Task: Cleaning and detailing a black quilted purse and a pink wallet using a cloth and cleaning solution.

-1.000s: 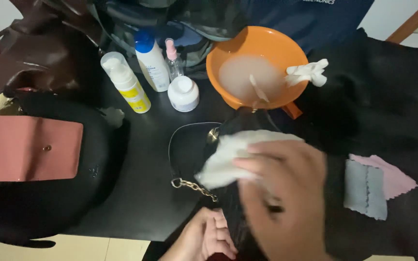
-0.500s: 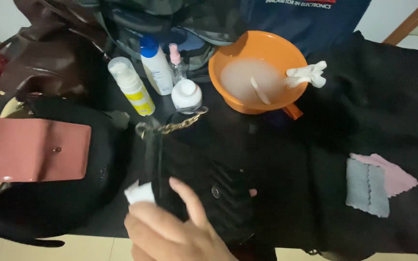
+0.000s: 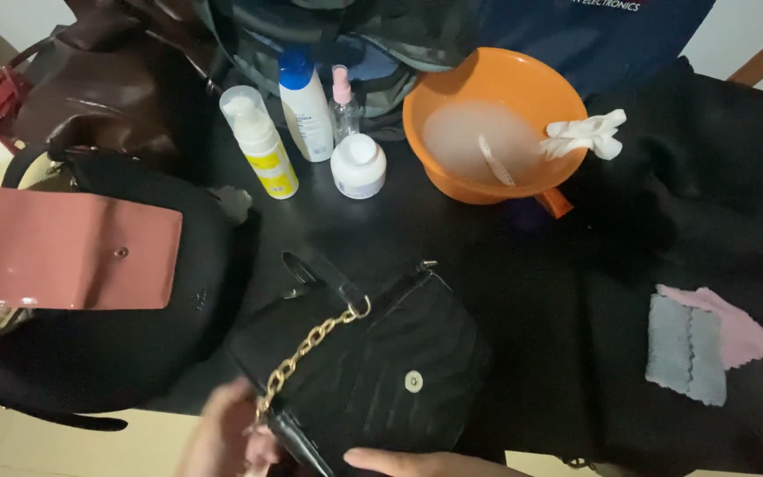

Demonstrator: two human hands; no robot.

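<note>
A small black quilted purse with a gold chain and a round snap lies tilted on the black-covered table, near its front edge. My left hand holds the purse's lower left corner, right under the chain. Only part of my right hand shows at the bottom of the frame, with a finger lying along the purse's lower edge. No cloth can be seen in either hand.
An orange basin of cloudy water, a white cloth on its rim, stands at the back. Left of it are a yellow pump bottle, a white bottle, a small spray bottle and a white jar. A pink wallet rests on a black bag at left. Grey and pink cloths lie at right.
The white cloth that my right hand held has gone out of view. The purse has been turned, so its snap side and chain face up. Both hands have dropped to the frame's bottom edge.
</note>
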